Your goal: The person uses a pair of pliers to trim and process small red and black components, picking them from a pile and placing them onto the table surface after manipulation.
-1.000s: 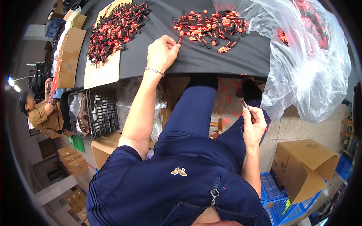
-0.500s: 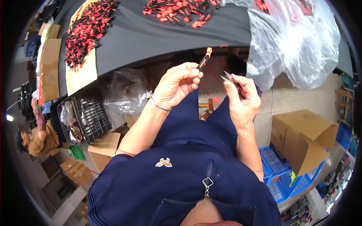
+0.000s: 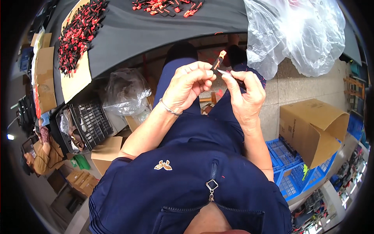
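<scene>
In front of my lap, my left hand (image 3: 189,85) pinches the lower end of a small black tab with an orange-red end (image 3: 219,60), held tilted upward. My right hand (image 3: 247,95) is closed around small thread snips, their handles mostly hidden by the fingers. The pale pointed blades of the thread snips (image 3: 224,72) meet the tab's lower part, close to my left fingertips. Whether the blades are closed on a thread there is too small to tell.
A heap of similar black-and-red tabs (image 3: 80,39) lies on cardboard at the left of the black-covered table (image 3: 128,37); more tabs (image 3: 167,6) lie farther back. Clear plastic bags (image 3: 296,35) hang over the right edge. A cardboard box (image 3: 300,128) sits on a blue crate (image 3: 288,183). Another person (image 3: 46,154) is at far left.
My right hand has brought the thread snips up to the tab; the blades were apart from it before. The tab has shifted slightly right, and the whole view has moved a little.
</scene>
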Motion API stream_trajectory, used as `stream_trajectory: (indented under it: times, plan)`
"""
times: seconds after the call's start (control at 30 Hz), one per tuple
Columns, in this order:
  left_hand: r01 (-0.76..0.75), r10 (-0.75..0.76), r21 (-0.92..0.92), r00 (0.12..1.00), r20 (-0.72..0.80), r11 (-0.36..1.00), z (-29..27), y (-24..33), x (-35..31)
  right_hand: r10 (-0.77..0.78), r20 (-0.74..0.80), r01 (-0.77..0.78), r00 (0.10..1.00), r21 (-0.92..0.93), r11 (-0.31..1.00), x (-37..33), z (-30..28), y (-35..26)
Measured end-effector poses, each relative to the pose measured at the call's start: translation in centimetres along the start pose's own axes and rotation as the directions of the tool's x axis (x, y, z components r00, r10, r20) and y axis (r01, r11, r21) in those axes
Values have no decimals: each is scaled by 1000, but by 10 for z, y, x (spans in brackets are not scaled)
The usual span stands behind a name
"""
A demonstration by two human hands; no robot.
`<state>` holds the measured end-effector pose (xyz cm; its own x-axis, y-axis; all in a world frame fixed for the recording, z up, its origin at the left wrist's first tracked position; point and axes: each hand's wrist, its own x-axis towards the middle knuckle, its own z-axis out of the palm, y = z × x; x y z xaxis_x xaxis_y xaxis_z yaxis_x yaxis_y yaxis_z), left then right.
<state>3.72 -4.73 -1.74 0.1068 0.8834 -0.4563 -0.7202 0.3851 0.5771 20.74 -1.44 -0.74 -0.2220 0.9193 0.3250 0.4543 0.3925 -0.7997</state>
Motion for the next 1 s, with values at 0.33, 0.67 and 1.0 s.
stream_trajectory:
  times: [0.33,0.67,1.0]
  plan:
    - [13,-8,100,999,-50,995,4,-7,3,72,-40,-71,997,21,997,-2,5,11]
    - [-13,18,114,999,-45,993,5,-11,4,-26,-87,15,996,-126,992,-2,1,15]
    - [17,-13,99,999,-31,995,0,-16,8,-48,-72,40,996,-105,994,-8,4,23]
